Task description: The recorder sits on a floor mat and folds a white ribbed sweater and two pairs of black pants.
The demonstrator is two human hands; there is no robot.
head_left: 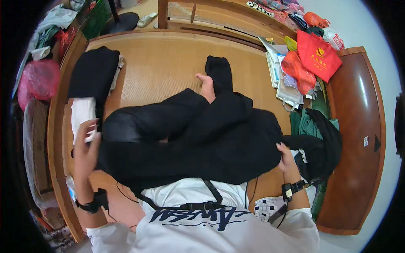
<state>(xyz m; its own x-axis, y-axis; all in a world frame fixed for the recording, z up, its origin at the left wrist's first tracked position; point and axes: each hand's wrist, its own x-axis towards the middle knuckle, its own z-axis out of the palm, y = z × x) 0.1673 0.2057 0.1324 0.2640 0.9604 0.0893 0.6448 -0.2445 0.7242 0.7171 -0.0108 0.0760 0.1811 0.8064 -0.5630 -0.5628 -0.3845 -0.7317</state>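
A black garment (185,158) lies spread across my lap, its folds merging with other dark cloth over my legs. At its right edge my right hand (286,158) pinches the fabric, with the thumb on top and the other fingers partly hidden. My left hand (87,147) is beyond the garment's left end, beside a folded white cloth (83,111). Its fingers are bent and slightly blurred, so whether they hold anything is unclear. A narrow black length of cloth (219,71) reaches away from me, next to a bare foot (206,87).
Folded black clothing (93,74) is stacked at the far left of the wood-framed mat (160,63). To the right are papers (276,69), a red bag (318,55), a black and green clothes pile (318,130) and a brown wooden panel (358,139). A pink plastic bag (40,82) sits outside the left rail.
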